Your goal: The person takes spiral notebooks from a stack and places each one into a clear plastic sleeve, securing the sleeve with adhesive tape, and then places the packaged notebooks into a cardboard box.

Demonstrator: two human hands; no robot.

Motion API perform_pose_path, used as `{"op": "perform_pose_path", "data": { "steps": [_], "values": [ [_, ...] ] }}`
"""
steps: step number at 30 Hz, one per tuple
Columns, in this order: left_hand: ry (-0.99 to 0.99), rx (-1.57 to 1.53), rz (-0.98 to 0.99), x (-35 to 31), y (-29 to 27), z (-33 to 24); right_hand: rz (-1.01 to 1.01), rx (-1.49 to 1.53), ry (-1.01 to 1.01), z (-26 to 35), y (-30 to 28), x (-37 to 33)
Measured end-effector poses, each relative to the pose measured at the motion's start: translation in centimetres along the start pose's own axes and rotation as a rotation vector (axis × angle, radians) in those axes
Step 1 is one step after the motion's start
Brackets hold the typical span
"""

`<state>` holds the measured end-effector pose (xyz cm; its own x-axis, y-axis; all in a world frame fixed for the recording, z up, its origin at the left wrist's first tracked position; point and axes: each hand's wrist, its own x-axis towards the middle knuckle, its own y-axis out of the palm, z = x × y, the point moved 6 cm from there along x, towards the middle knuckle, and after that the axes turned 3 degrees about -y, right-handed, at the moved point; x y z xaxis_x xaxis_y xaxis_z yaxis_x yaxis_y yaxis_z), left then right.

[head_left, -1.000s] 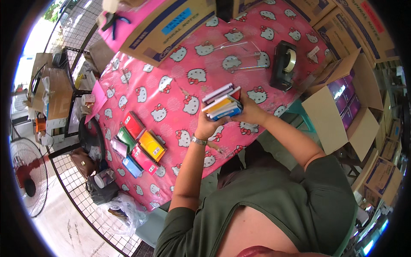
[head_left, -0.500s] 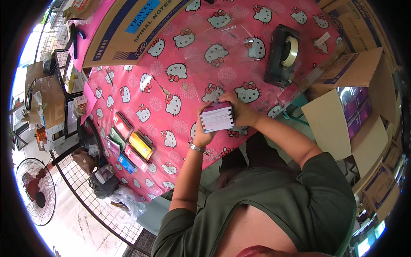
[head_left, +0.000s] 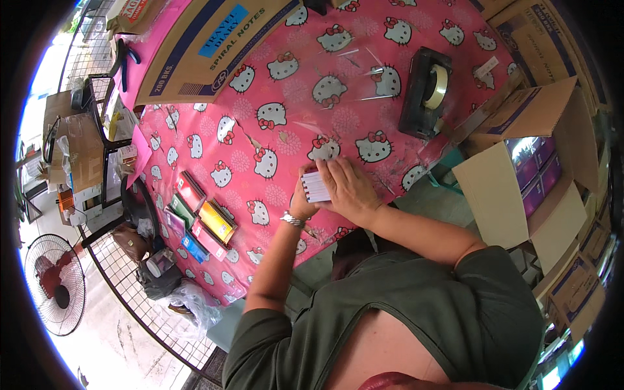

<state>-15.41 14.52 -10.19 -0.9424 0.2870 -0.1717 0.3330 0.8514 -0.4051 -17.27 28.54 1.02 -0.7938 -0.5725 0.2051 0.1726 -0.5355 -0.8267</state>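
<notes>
Presently left hand [head_left: 301, 200] grips the notebook stack [head_left: 316, 187] by its left side, over the near part of the bench [head_left: 244, 156]; right hand [head_left: 352, 191] touches, lying across its right, clamping unclear. Long axis partly covered.

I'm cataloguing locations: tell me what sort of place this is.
Probably a small packing workspace: loose spiral notebooks, a tape dispenser and an open carton holding purple packs.

There are six loose notebooks [head_left: 216, 221], one notebook stack [head_left: 316, 187], one tape dispenser [head_left: 415, 97].
</notes>
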Motion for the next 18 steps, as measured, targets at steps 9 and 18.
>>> {"op": "perform_pose_path", "data": {
  "steps": [9, 18],
  "values": [
    [0.332, 0.513, -0.176, 17.9, -6.5, -6.7, 0.037, -0.108, -0.022, 0.4, 0.5, 0.1],
    [0.32, 0.908, -0.235, 9.7, -4.7, -2.7, -0.116, 0.1, 0.159, -1.6, -3.7, -2.8]
  ]
}}
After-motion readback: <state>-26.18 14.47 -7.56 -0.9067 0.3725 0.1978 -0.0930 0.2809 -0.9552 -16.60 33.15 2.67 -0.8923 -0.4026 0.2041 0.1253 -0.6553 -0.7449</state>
